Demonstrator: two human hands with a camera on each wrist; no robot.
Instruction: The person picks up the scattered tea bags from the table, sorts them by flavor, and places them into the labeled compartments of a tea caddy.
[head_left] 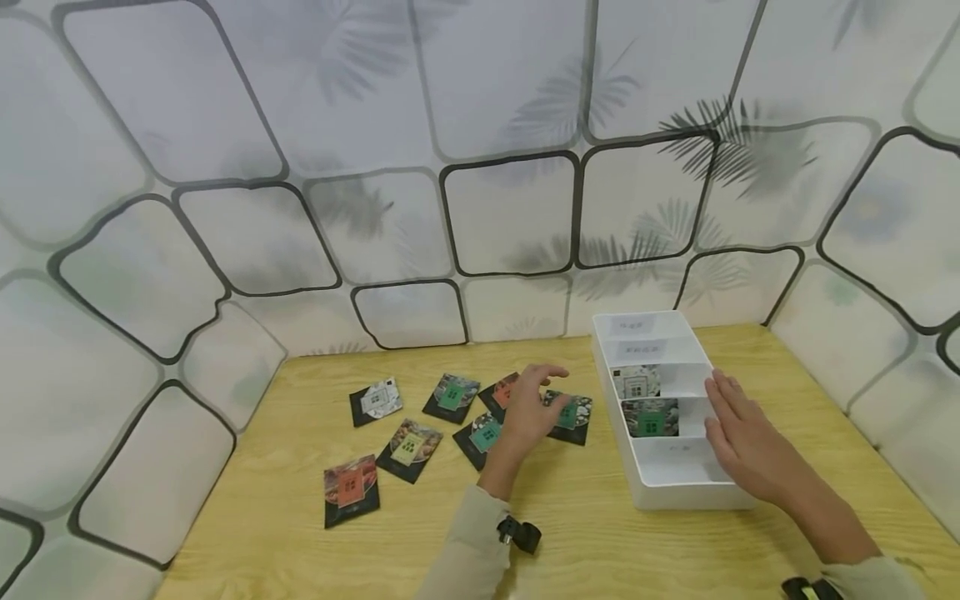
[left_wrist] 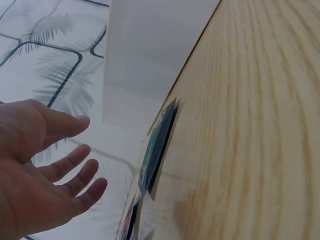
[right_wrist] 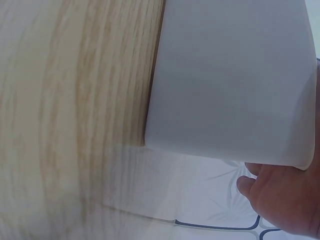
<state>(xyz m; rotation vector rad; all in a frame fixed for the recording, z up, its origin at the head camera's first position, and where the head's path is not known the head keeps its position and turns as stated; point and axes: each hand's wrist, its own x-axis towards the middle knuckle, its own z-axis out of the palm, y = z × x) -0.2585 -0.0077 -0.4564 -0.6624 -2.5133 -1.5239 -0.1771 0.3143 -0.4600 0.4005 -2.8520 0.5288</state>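
Note:
My left hand (head_left: 531, 408) hangs over the packets with thumb and fingers apart, holding nothing. Right by its thumb lies a flat black packet with a green label (head_left: 576, 417); in the left wrist view that green-labelled packet (left_wrist: 157, 150) lies on the wood, apart from the fingers. A red-labelled packet (head_left: 495, 392) and a teal-labelled packet (head_left: 480, 435) are partly behind the hand and wrist. My right hand (head_left: 750, 437), fingers straight, rests along the right rim of a white divided box (head_left: 693, 497). Inside it are a pale packet (head_left: 637, 383) and a green-labelled packet (head_left: 651, 418) in separate compartments.
More packets lie spread to the left: one white-labelled (head_left: 377, 402), one green-labelled (head_left: 452, 394), one yellow-labelled (head_left: 409, 450), one red-labelled (head_left: 351, 490). The wooden table (head_left: 262, 542) meets patterned fabric walls (head_left: 510, 217) at the back and sides. Paper labels mark some box compartments.

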